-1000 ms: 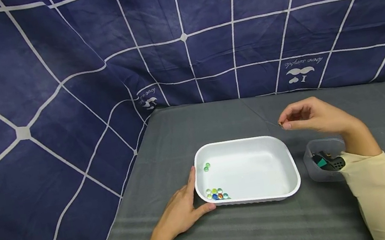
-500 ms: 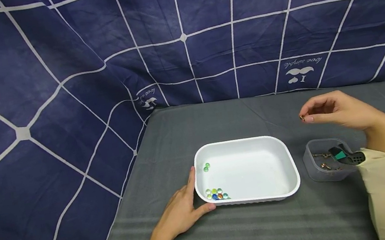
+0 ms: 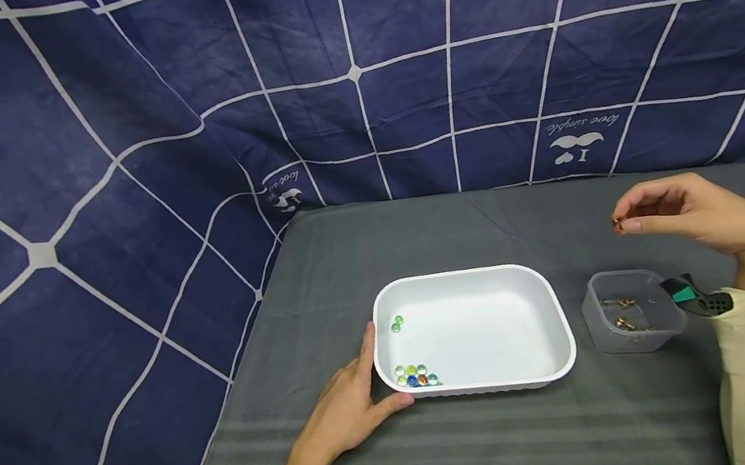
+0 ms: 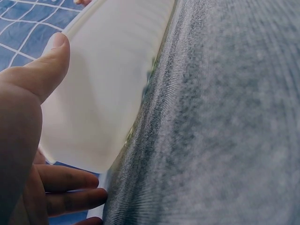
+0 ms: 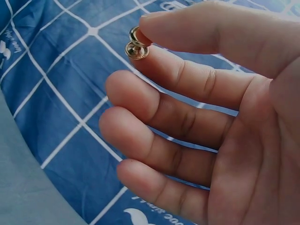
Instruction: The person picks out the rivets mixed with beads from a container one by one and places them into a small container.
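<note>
My right hand (image 3: pixel 714 215) pinches a small gold metal stud (image 5: pixel 135 44) between thumb and index finger. In the right wrist view the stud has a rounded head and a flared round base, and the other fingers are loosely bent. This hand is raised above and behind a clear plastic box (image 3: pixel 599 322) holding several small gold pieces (image 3: pixel 624 323). My left hand (image 3: pixel 343 416) rests against the near left corner of a white tray (image 3: pixel 497 326), its thumb along the front wall and its fingers at the left side. Several glass marbles (image 3: pixel 411 370) lie inside the tray's left end.
A grey cloth (image 3: pixel 452 456) covers the table. Behind it and at the left hangs a navy curtain (image 3: pixel 409 96) with white lines. Each wrist carries a black strap device, and the right one (image 3: pixel 701 301) hangs near the box's right rim.
My right hand has moved right with the gold stud, away from the tray, and its wrist device no longer covers the gold pieces in the box. The left hand stays at the tray.
</note>
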### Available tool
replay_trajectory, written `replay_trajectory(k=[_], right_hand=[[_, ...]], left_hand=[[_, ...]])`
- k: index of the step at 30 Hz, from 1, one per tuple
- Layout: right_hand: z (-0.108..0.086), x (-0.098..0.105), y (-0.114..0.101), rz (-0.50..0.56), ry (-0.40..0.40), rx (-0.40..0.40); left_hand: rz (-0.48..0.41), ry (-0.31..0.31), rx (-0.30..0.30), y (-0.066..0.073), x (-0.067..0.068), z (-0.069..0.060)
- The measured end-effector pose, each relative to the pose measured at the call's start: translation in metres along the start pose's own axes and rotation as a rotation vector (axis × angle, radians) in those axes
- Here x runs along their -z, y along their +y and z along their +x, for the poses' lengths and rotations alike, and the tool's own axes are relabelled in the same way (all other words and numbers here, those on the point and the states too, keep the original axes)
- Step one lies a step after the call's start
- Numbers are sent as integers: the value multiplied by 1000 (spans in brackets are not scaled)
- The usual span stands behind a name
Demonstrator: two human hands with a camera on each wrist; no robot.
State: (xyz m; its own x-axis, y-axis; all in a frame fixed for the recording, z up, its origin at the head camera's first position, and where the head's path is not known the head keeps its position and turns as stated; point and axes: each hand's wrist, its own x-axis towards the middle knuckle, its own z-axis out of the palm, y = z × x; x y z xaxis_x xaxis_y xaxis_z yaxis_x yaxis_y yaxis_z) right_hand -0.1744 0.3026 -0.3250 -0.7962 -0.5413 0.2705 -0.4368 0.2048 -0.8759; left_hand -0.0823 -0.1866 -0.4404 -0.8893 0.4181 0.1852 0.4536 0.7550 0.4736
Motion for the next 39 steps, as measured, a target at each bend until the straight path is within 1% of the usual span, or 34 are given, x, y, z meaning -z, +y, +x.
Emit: replay_trajectory(k=[4,8,11,15,17,21,24,27,28,30,34,35,37,39], right_hand=[[-7,6,1,22,28,-3],[-12,11,2,55,40,6],[-15,13,2,28,59,-2],[-20,16,2,-35,91,-21],[-22,17,2,-4,90,-5],[-22,20,3,92,72,58],[-21,20,2,106,79,72],[-19,19,1,70,105,51],[-18,18,0,41,125,38],[-16,14,-3,-47,176,10],[-10,4,-12,-256,296,-73],[-8,1,-14,-293,313,-90],[-4,-4,-17,-349,323,-124],[0,-10,-18,-400,304,-142]], left_hand=[[-16,2,4,0,1,0],[-22,0,11,0,1,1],[-18,-1,11,0,1,1],[-23,-3,11,0,0,2],[-25,-6,14,1,1,2],[-31,-9,19,0,1,3],[-35,-9,18,0,1,4],[-29,-2,12,-1,0,4],[-26,0,9,-2,1,4],[-20,3,2,-2,1,3],[-10,5,-12,-1,3,1],[-6,3,-14,-1,3,1],[8,-5,-15,0,3,1],[44,-1,-16,1,5,2]])
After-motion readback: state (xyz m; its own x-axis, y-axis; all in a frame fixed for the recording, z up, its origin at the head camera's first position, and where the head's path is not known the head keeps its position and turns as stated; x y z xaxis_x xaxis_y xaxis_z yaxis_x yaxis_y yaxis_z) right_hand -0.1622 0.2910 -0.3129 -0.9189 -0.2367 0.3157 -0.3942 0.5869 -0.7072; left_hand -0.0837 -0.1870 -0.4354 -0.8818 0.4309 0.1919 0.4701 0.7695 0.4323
